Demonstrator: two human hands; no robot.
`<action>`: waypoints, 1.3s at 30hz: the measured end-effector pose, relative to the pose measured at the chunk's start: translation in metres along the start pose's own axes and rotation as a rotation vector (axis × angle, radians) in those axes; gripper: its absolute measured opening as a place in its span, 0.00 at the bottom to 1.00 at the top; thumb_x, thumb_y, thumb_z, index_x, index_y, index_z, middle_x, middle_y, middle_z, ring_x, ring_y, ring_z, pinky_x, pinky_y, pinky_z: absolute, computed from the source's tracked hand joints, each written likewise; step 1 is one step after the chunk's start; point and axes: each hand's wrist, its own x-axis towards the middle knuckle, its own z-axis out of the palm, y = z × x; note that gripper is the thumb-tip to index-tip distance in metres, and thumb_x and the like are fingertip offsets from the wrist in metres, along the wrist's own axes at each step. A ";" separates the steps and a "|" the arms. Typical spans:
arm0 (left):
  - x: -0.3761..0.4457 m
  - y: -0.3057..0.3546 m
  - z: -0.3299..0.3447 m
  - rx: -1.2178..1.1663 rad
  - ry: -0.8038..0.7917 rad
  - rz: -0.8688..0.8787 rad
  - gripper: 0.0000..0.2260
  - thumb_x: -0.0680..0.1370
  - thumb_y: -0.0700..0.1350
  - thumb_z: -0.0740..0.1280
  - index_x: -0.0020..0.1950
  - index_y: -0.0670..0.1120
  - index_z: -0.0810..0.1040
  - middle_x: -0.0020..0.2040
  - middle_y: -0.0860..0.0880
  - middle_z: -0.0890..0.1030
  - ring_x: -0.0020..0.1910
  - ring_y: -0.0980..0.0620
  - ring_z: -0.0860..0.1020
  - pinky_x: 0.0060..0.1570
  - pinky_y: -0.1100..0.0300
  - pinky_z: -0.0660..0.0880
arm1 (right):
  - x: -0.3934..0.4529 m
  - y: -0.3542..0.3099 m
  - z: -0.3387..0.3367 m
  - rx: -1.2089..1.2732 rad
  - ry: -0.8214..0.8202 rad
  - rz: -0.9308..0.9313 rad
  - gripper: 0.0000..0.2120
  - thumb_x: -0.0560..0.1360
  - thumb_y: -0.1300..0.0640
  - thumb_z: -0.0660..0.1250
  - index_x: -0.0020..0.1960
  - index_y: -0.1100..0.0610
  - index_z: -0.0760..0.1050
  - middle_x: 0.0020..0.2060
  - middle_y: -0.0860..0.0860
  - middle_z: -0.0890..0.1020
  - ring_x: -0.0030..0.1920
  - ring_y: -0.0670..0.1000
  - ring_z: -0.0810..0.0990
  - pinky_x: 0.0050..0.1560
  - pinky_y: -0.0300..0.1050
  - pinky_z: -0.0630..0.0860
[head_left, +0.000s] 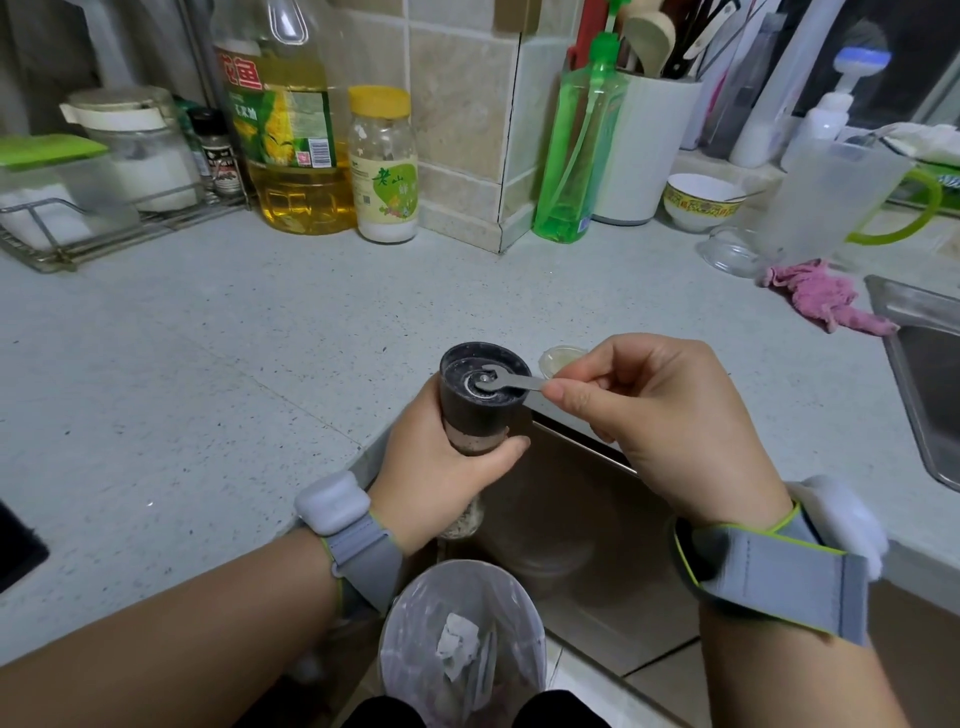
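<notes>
A left hand (441, 467) grips an upturned pepper grinder (480, 400), held above a lined waste bin (462, 639) beside the speckled tabletop (208, 338); the right hand (660, 421) pinches a thin flat metal wrench (511, 383) seated on the central nut; the mechanism looks still assembled, so loosening seems barely begun; the grinder's cap is dark matte plastic, dusted grey, over clear glass.
</notes>
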 end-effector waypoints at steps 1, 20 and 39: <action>-0.001 0.003 0.000 0.010 0.015 0.016 0.19 0.66 0.43 0.80 0.49 0.54 0.75 0.43 0.57 0.82 0.43 0.67 0.79 0.43 0.77 0.71 | 0.000 0.000 -0.001 -0.013 -0.001 0.004 0.06 0.67 0.61 0.77 0.35 0.60 0.81 0.21 0.44 0.73 0.23 0.41 0.68 0.27 0.31 0.65; 0.001 -0.001 0.003 -0.016 0.069 0.022 0.21 0.66 0.40 0.79 0.50 0.54 0.73 0.43 0.56 0.81 0.42 0.69 0.79 0.43 0.77 0.70 | -0.011 -0.002 0.014 -0.285 0.134 -0.081 0.08 0.69 0.56 0.76 0.34 0.56 0.80 0.24 0.47 0.75 0.25 0.43 0.70 0.29 0.30 0.64; 0.000 0.008 0.002 -0.182 0.121 -0.064 0.20 0.63 0.50 0.71 0.52 0.46 0.76 0.41 0.56 0.81 0.39 0.71 0.78 0.38 0.77 0.71 | -0.028 -0.015 0.061 -0.659 0.338 -0.285 0.10 0.66 0.55 0.72 0.30 0.57 0.75 0.23 0.51 0.78 0.25 0.53 0.76 0.36 0.45 0.66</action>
